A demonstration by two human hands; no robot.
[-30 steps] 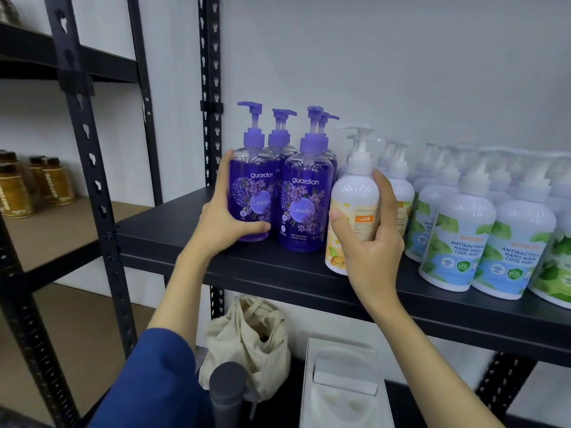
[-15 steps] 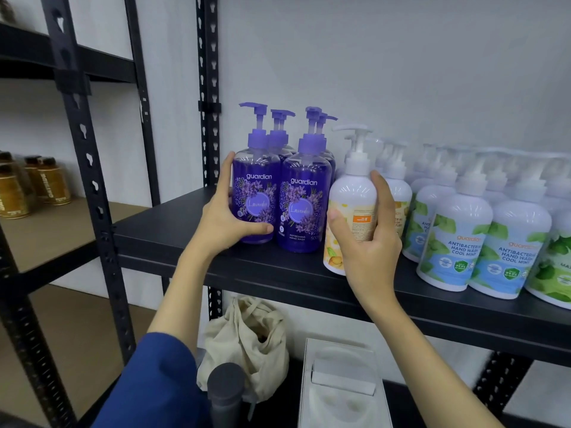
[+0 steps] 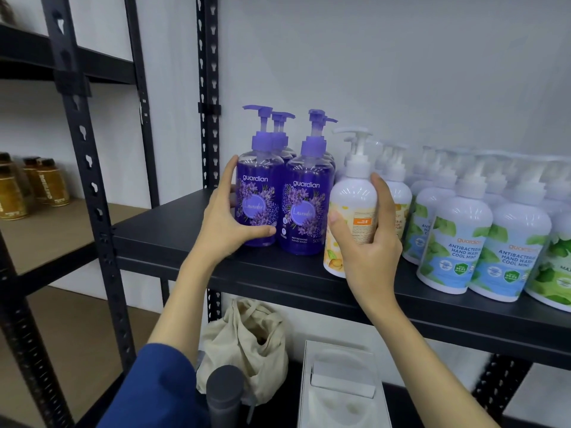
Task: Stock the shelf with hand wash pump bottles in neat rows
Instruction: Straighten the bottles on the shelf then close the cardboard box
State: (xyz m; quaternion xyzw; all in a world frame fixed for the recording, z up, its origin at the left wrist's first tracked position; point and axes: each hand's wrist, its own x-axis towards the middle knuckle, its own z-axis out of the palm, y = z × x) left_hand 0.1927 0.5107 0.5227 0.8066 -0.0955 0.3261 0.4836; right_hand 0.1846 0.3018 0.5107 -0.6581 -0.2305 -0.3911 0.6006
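Note:
On the black shelf [image 3: 173, 233] stand rows of pump bottles. My left hand [image 3: 222, 223] grips the front-left purple lavender bottle [image 3: 258, 193], thumb across its lower front. A second purple bottle [image 3: 306, 208] stands touching it on the right, with more purple ones behind. My right hand [image 3: 364, 245] holds the front white bottle with a yellow label [image 3: 352, 199], fingers round its right side, thumb on its front. Further right stand white cool mint bottles [image 3: 457, 239] in rows, their back ranks blurred.
A cream cloth bag [image 3: 247, 338] and a white box [image 3: 340, 387] lie under the shelf. A grey cylinder [image 3: 224, 393] rises near my blue sleeve. Amber jars [image 3: 49, 183] stand on the wooden shelf at left. Black slotted uprights [image 3: 83, 143] frame the bays.
The left purple bottle has turned slightly in my left hand, its label now facing more forward. My right hand stays on the yellow-labelled bottle.

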